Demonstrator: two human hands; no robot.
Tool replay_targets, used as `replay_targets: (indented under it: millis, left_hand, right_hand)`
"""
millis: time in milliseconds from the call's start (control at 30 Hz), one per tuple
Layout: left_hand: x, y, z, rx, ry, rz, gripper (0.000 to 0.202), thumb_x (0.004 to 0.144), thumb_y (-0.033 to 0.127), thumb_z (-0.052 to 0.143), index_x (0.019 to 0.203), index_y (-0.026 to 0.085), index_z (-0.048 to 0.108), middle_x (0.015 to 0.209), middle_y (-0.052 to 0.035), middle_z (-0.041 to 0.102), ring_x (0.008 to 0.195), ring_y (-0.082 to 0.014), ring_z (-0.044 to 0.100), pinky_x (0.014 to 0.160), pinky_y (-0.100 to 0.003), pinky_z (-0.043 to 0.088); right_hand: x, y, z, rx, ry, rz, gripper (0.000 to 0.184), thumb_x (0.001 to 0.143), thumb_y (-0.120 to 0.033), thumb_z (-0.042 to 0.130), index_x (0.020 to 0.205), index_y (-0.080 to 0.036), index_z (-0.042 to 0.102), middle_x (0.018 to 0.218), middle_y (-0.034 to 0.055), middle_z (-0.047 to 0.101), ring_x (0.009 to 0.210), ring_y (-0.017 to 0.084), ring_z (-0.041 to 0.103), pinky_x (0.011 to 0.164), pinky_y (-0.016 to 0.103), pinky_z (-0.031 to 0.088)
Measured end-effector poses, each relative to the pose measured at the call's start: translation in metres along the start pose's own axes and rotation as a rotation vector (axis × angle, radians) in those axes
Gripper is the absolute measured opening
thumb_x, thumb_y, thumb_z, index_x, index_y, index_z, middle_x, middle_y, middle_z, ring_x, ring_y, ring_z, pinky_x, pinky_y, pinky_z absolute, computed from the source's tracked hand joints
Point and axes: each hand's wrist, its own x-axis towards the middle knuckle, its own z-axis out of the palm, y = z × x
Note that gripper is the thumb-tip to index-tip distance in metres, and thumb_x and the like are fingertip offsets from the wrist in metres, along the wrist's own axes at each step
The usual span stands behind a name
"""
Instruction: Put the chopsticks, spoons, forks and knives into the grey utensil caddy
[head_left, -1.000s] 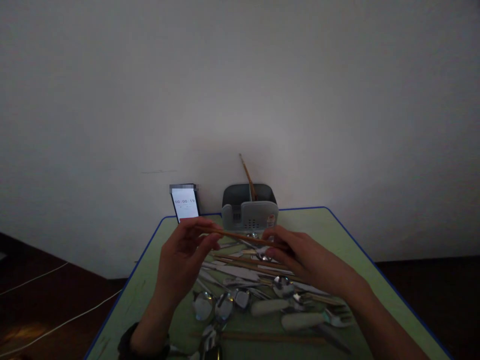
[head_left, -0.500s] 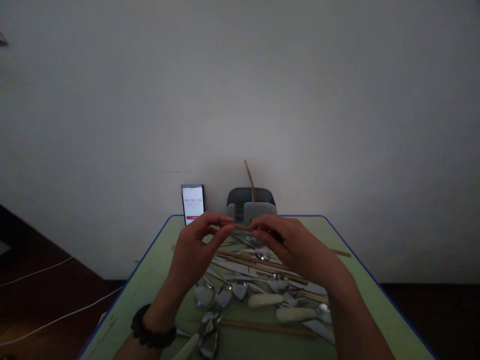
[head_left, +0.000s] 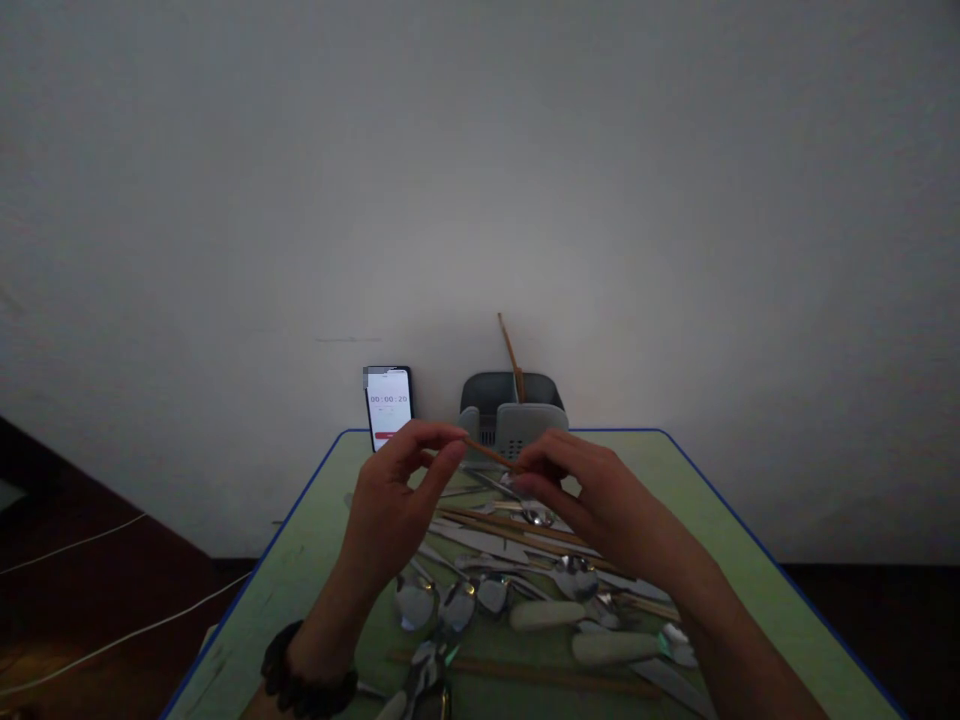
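Observation:
A brown wooden chopstick [head_left: 492, 455] is held level with the front of the utensil holder, sloping down to the right. My left hand [head_left: 397, 490] pinches its left end between thumb and fingertips. Round its right end the fingers of my right hand [head_left: 592, 485] are closed; that end is hidden in them. Beneath both hands lies a pile of cutlery: several metal spoons [head_left: 576, 578], knives, and more chopsticks [head_left: 517, 527]. Two pale-handled pieces [head_left: 546, 614] lie at the pile's near right. A chopstick pair [head_left: 547, 675] lies across the table's near part.
A grey utensil holder [head_left: 534, 420] stands against the wall at the table's far edge, with chopsticks [head_left: 511, 350] leaning up out of it. Left of it a phone [head_left: 390, 405] showing a timer is propped upright. The green table [head_left: 300, 560] has a blue edge.
The held chopstick has tilted, its right end now lower than its left. My right hand has moved slightly right and down. The camera view has shifted a little.

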Motion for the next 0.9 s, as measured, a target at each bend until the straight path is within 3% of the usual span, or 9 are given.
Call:
replay_targets:
  millis: [67, 133, 333, 467, 567, 700, 900]
  left_hand:
    - [0.001, 0.000, 0.000, -0.016, 0.024, -0.050, 0.019, 0.084, 0.034, 0.056, 0.094, 0.018, 0.059, 0.082, -0.0022, 0.064, 0.072, -0.0128, 0.059, 0.064, -0.023, 0.048]
    - [0.001, -0.001, 0.001, 0.004, -0.033, -0.087, 0.020, 0.085, 0.035, 0.054, 0.094, 0.018, 0.058, 0.086, -0.0033, 0.064, 0.076, -0.0140, 0.060, 0.066, -0.024, 0.048]
    - [-0.003, -0.006, 0.005, 0.124, -0.477, -0.088, 0.027, 0.092, 0.039, 0.042, 0.101, 0.020, 0.058, 0.098, -0.0041, 0.065, 0.087, -0.0159, 0.060, 0.076, -0.026, 0.046]
    - [-0.006, -0.005, 0.007, 0.159, -0.647, -0.075, 0.028, 0.094, 0.034, 0.035, 0.098, 0.018, 0.058, 0.080, -0.0010, 0.065, 0.074, -0.0139, 0.059, 0.069, -0.024, 0.044]
    - [-0.005, -0.005, 0.005, 0.228, -0.660, -0.077, 0.030, 0.094, 0.034, 0.034, 0.098, 0.018, 0.058, 0.065, 0.0022, 0.058, 0.059, -0.0122, 0.054, 0.058, -0.022, 0.039]
    - [-0.004, -0.003, 0.002, 0.300, -0.631, -0.051, 0.032, 0.094, 0.037, 0.033, 0.094, 0.018, 0.059, 0.067, 0.0015, 0.058, 0.059, -0.0121, 0.051, 0.053, -0.021, 0.035]
    - [-0.003, 0.000, -0.007, 0.288, -0.617, 0.006, 0.032, 0.094, 0.029, 0.034, 0.113, 0.021, 0.058, 0.091, -0.0036, 0.068, 0.078, -0.0152, 0.060, 0.071, -0.024, 0.045]
  right_hand:
    - [0.003, 0.003, 0.001, 0.086, 0.122, 0.053, 0.013, 0.086, -0.030, 0.055, 0.083, -0.019, 0.059, 0.075, 0.0009, 0.060, 0.067, 0.012, 0.052, 0.061, 0.024, 0.041]
    - [0.005, 0.006, 0.002, 0.215, 0.227, 0.114, 0.014, 0.085, -0.032, 0.056, 0.083, -0.019, 0.058, 0.070, -0.0003, 0.058, 0.062, 0.011, 0.051, 0.057, 0.023, 0.042]
    - [0.011, 0.017, 0.010, 0.751, 0.405, 0.147, 0.016, 0.081, -0.034, 0.061, 0.081, -0.020, 0.054, 0.069, -0.0045, 0.057, 0.053, 0.007, 0.053, 0.053, 0.020, 0.046]
    - [0.013, 0.021, 0.017, 0.942, 0.434, 0.162, 0.022, 0.078, -0.033, 0.066, 0.091, -0.022, 0.053, 0.083, -0.0026, 0.065, 0.060, 0.008, 0.061, 0.060, 0.023, 0.052]
    - [0.014, 0.023, 0.018, 0.978, 0.432, 0.182, 0.025, 0.078, -0.035, 0.065, 0.095, -0.022, 0.052, 0.085, -0.0011, 0.068, 0.061, 0.009, 0.063, 0.061, 0.025, 0.053]
    - [0.015, 0.026, 0.014, 0.990, 0.492, 0.187, 0.020, 0.082, -0.039, 0.060, 0.086, -0.020, 0.055, 0.084, -0.0012, 0.066, 0.061, 0.008, 0.062, 0.062, 0.024, 0.053]
    - [0.017, 0.034, 0.011, 1.045, 0.554, 0.219, 0.020, 0.077, -0.035, 0.065, 0.088, -0.021, 0.056, 0.084, -0.0027, 0.063, 0.061, 0.007, 0.061, 0.060, 0.022, 0.052]
